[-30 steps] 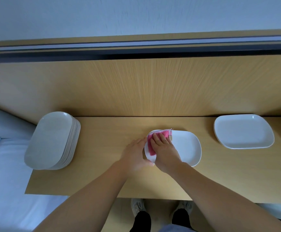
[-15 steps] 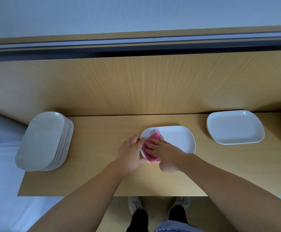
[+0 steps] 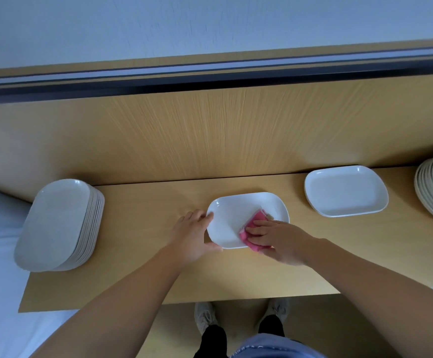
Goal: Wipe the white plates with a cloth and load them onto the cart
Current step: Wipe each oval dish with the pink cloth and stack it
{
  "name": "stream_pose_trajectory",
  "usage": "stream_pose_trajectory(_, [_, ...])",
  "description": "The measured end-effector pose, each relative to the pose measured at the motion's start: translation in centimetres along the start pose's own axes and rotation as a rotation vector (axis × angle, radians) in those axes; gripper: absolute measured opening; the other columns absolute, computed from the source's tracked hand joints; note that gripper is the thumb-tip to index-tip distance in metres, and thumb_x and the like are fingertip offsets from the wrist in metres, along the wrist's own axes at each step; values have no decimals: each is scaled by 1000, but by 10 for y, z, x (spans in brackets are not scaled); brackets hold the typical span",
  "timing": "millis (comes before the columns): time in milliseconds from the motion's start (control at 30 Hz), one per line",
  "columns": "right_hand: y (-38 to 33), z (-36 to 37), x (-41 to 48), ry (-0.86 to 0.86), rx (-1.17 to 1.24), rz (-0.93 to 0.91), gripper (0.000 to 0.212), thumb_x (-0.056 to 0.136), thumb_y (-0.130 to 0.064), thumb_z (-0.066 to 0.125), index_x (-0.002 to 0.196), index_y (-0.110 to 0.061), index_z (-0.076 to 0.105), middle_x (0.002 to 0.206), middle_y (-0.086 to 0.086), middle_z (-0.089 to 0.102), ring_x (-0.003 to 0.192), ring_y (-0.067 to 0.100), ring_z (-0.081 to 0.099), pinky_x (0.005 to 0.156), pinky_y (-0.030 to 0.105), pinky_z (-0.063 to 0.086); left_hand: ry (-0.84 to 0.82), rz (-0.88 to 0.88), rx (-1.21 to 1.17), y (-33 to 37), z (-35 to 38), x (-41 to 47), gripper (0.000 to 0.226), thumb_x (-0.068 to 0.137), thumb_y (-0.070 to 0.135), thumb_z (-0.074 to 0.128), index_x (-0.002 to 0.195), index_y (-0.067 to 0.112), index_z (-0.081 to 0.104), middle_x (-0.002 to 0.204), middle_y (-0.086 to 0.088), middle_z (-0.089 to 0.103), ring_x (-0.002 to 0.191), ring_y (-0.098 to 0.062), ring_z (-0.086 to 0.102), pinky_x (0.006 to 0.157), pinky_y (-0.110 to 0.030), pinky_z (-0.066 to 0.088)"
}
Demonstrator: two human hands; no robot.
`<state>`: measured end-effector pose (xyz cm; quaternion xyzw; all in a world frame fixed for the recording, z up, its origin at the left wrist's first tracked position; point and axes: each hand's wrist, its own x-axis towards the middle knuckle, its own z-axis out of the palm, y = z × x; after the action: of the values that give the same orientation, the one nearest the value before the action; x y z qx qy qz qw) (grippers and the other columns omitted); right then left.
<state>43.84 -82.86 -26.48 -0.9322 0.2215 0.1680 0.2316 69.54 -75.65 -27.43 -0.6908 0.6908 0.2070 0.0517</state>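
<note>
Now the left hand (image 3: 192, 233) grips the left rim of a glossy white rounded-rectangular plate (image 3: 232, 218), which lies on the light wooden table (image 3: 143, 228). The right hand (image 3: 279, 239) presses a folded pink cloth (image 3: 255, 224) flat-fingered onto the plate's near right part. A tall stack of white plates (image 3: 55, 223) sits well to the left.

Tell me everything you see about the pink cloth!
The pink cloth is small and soft-looking, seemingly folded, with a paler edge. It lies flat on the right side of the white plate, its near corner reaching past the rim. The right hand presses down on it with straight fingers.
</note>
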Motion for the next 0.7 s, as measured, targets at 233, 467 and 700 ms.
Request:
stream_pose_trajectory(233, [11,-10,-9,-10,-33,24,38,99,-12,36,127,-20,60,143,-7,49,139,18,32,115,28,22,-5,42,29,3,-5,3,94,71,69,65,145,23,32,136,5,38,125,-17,34,103,-28,28])
stream_pose_trajectory(467, [6,-26,17,204,-230,-96,38,67,-3,71,103,-17,70,118,-1,65,116,28,54,95,40,49,19,144,52,7,-8,0,86,71,67,68,138,18,45,152,4,24,138,-20,21,113,-28,20])
stream_pose_trajectory(700, [11,-23,43,112,-296,65,64,85,-6,58,145,-13,41,149,3,42,140,29,31,119,41,18,-47,236,59,9,-9,-2,62,91,51,56,141,16,45,157,11,23,143,-15,18,113,-21,12])
